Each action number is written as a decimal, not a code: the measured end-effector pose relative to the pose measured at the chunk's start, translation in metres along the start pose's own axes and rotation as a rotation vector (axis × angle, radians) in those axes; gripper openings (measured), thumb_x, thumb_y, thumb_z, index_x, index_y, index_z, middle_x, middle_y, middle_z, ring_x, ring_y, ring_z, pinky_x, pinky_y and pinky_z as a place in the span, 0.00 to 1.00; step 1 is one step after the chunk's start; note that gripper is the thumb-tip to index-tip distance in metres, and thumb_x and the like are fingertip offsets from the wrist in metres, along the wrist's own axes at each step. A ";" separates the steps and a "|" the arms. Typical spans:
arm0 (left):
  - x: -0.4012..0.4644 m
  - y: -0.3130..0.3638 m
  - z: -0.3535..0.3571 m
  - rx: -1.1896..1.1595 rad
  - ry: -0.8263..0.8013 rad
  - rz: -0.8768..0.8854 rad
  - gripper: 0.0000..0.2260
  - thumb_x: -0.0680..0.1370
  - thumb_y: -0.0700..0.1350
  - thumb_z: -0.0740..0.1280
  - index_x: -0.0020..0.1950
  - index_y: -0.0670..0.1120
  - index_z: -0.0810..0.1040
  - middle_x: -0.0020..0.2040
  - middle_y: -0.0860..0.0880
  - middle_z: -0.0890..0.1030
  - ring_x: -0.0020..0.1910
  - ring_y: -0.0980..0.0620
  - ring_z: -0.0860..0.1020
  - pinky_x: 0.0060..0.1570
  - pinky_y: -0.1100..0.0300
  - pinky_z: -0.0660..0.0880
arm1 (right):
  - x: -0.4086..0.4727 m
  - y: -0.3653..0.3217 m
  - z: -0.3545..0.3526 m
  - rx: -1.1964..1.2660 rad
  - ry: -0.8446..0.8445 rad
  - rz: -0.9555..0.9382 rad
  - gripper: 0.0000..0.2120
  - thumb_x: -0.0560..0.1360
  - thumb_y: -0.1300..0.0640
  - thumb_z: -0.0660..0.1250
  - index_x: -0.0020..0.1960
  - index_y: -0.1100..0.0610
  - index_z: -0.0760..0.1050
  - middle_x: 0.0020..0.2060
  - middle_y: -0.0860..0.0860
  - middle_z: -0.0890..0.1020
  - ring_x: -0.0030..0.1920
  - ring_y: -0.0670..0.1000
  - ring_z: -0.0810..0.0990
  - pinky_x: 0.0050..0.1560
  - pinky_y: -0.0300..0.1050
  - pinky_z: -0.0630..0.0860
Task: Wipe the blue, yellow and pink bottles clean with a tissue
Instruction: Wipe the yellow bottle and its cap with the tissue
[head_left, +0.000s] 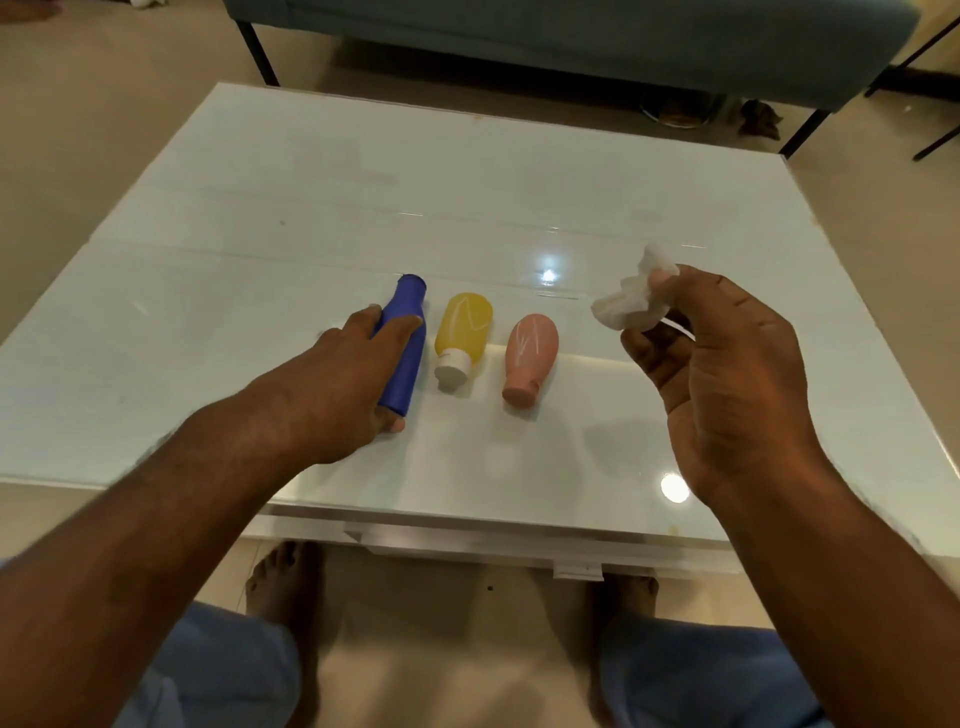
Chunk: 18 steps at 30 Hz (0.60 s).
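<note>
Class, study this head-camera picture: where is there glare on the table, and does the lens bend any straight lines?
Head view: two bright lamp glares on the glossy white table, one beyond the pink bottle, one near the front edge under the right hand; the wide-angle lens bows the table's edges; the bottles look sharp, with white streaks on the yellow bottle.

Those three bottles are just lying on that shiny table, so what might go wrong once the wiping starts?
1. The blue bottle, yellow bottle and pink bottle lie on their sides close together on the glossy table; lifting the blue one may nudge the yellow one into rolling.
2. The left hand wraps the blue bottle only partly, so it might slip.
3. The tissue is a small crumpled wad pinched in the right hand; it may miss spots.
</note>
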<state>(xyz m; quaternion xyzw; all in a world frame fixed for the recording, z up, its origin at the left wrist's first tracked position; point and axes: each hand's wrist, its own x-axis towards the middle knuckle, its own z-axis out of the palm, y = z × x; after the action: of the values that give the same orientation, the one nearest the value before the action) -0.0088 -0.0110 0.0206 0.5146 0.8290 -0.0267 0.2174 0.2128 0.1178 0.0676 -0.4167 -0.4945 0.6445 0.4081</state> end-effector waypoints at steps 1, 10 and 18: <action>0.002 0.001 0.000 0.001 0.005 -0.001 0.45 0.76 0.51 0.75 0.82 0.53 0.47 0.82 0.46 0.53 0.75 0.42 0.66 0.71 0.48 0.70 | 0.000 0.000 0.001 -0.004 -0.001 -0.001 0.08 0.82 0.57 0.71 0.44 0.52 0.84 0.39 0.47 0.88 0.47 0.52 0.89 0.51 0.42 0.82; 0.002 0.013 0.006 0.123 0.135 0.086 0.47 0.75 0.67 0.67 0.83 0.53 0.43 0.84 0.48 0.40 0.82 0.41 0.41 0.79 0.43 0.52 | 0.000 -0.001 0.000 -0.022 0.002 0.001 0.05 0.81 0.56 0.71 0.47 0.54 0.84 0.39 0.47 0.88 0.46 0.49 0.88 0.53 0.43 0.81; -0.002 0.035 0.010 0.136 0.217 0.240 0.31 0.78 0.59 0.69 0.78 0.57 0.61 0.79 0.51 0.64 0.82 0.43 0.49 0.78 0.45 0.54 | -0.002 0.002 0.003 -0.044 -0.029 0.002 0.08 0.82 0.54 0.70 0.45 0.55 0.83 0.39 0.48 0.88 0.47 0.50 0.88 0.54 0.46 0.81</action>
<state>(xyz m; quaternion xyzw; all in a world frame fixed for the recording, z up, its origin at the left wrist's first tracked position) 0.0256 0.0008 0.0184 0.6233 0.7764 -0.0011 0.0930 0.2106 0.1151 0.0663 -0.4167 -0.5139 0.6397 0.3912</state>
